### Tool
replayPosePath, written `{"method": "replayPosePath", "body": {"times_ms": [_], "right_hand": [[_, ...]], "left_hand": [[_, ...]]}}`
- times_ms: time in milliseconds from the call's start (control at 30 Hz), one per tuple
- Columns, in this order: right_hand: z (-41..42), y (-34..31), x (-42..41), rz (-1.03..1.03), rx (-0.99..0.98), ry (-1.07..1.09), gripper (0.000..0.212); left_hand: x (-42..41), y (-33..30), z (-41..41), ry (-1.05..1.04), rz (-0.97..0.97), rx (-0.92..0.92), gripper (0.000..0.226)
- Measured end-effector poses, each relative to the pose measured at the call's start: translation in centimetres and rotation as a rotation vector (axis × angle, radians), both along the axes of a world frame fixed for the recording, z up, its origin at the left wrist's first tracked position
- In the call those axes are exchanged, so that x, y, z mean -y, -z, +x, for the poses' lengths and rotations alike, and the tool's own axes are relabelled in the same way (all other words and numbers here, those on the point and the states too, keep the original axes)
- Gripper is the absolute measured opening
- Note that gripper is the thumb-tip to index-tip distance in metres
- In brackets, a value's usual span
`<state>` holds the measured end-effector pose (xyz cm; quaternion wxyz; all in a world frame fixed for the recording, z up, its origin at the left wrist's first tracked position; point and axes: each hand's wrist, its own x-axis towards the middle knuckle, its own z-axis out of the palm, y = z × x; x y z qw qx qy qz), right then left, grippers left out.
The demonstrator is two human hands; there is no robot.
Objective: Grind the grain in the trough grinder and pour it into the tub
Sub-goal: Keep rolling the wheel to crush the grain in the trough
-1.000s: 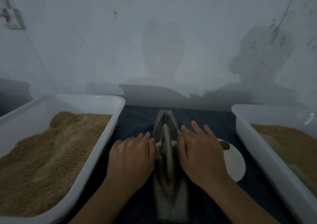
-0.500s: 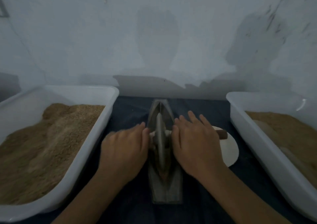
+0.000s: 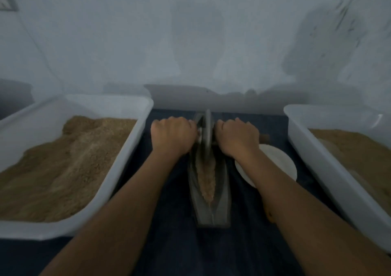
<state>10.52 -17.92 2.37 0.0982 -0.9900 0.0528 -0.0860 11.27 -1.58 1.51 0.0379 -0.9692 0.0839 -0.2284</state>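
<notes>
Landmark: trough grinder, dark metal, lying lengthwise on a dark blue cloth, narrow end nearest the camera.

Grain: a tan strip in the groove of the trough, from its near tip up to the wheel.

Grinding wheel: stands on edge at the far end of the trough, blurred.

Left hand: just left of the wheel, fingers curled down over the wheel's axle handle, gripping it; the handle itself is hidden under the hand.

Right hand: just right of the wheel, fingers curled likewise over the handle; a brown handle end shows beyond the knuckles.

White plate: right of the trough, partly under the right forearm.

Left tub: white, left of the trough, heaped with tan grain.

Right tub: white, right of the trough, holding a similar tan heap.
</notes>
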Motion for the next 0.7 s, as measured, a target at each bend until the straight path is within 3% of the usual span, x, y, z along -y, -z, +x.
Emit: {"method": "replayPosePath", "body": {"times_ms": [167, 267, 400, 500, 600, 700], "right_hand": [[-8.0, 0.9, 0.4, -0.088, 0.156, -0.149, 0.062], [-10.6, 0.9, -0.1, -0.111, 0.262, -0.176, 0.067], [-7.0, 0.6, -0.5, -0.107, 0.189, -0.155, 0.066], [-1.9, 0.3, -0.1, -0.037, 0.066, -0.064, 0.046], [1.3, -0.4, -0.3, -0.058, 0.048, 0.017, 0.05], [-0.3, 0.2, -0.8, -0.111, 0.099, -0.03, 0.054]], "left_hand": [[-1.4, 1.9, -7.2, 0.022, -0.036, 0.144, 0.045], [-2.1, 2.2, -9.4, 0.072, -0.093, 0.186, 0.039], [-1.7, 2.3, -7.2, 0.04, 0.019, 0.115, 0.036], [-0.3, 1.7, -2.0, -0.015, -0.017, 0.079, 0.035], [0.4, 0.6, 1.2, -0.05, -0.087, 0.017, 0.035], [-0.3, 1.0, -0.5, -0.049, -0.085, -0.031, 0.034]]}}
